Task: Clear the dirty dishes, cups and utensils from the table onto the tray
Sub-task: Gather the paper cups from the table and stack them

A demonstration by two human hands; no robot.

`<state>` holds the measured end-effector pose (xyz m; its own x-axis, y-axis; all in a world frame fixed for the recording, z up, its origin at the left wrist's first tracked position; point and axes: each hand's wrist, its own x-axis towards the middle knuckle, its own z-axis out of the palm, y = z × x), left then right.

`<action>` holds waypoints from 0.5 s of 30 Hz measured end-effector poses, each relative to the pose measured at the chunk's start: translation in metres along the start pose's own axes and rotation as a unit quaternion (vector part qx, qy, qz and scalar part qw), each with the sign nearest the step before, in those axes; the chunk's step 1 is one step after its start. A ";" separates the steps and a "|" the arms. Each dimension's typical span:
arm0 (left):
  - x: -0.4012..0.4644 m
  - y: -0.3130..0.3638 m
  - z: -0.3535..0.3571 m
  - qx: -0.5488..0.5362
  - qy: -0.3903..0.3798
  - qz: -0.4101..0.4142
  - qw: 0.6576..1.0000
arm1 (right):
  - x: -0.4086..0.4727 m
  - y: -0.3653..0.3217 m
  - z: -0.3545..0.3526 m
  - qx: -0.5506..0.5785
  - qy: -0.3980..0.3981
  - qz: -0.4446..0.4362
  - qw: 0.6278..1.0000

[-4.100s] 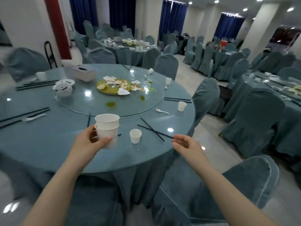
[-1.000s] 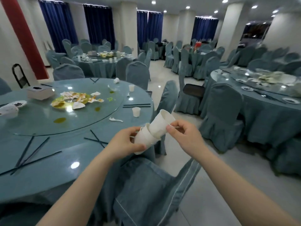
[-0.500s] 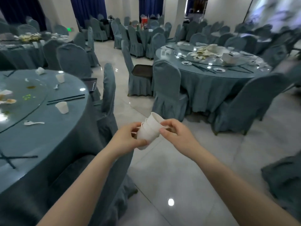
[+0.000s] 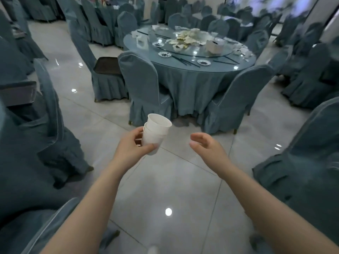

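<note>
Three nested white cups (image 4: 155,133) — tilted | left hand (image 4: 132,150) grips

cups (image 4: 156,132): showing plain white
tablecloth (image 4: 192,85): showing grey-blue, unpatterned
chair covers (image 4: 145,83): wearing the same grey-blue, with paler piping
floor (image 4: 165,180): gleaming pale grey, crossed by dark grout lines
small plates (image 4: 203,62): showing white with dark specks

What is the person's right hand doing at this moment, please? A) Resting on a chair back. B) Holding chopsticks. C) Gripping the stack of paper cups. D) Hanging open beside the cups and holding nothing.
D: the right hand is open with loose fingers, apart from the stack of paper cups, which the left hand alone grips.
</note>
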<state>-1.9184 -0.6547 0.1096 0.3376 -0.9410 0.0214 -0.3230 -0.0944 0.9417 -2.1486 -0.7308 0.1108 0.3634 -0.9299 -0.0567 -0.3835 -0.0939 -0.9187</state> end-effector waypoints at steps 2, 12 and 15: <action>0.031 0.003 0.002 -0.008 0.010 -0.003 1.000 | 0.029 -0.007 -0.010 -0.009 0.005 -0.011 1.000; 0.157 0.007 -0.046 0.017 0.082 -0.035 0.996 | 0.193 -0.046 0.001 0.008 -0.058 -0.071 0.996; 0.192 -0.003 -0.071 0.029 0.135 -0.056 0.989 | 0.259 -0.057 0.027 0.025 -0.112 -0.079 0.990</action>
<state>-1.7896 -0.8121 0.1346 0.5955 -0.8032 0.0151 -0.3182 -0.2186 0.9225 -2.0100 -0.9566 0.1381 0.5966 -0.8025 0.0083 -0.2672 -0.2083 -0.9409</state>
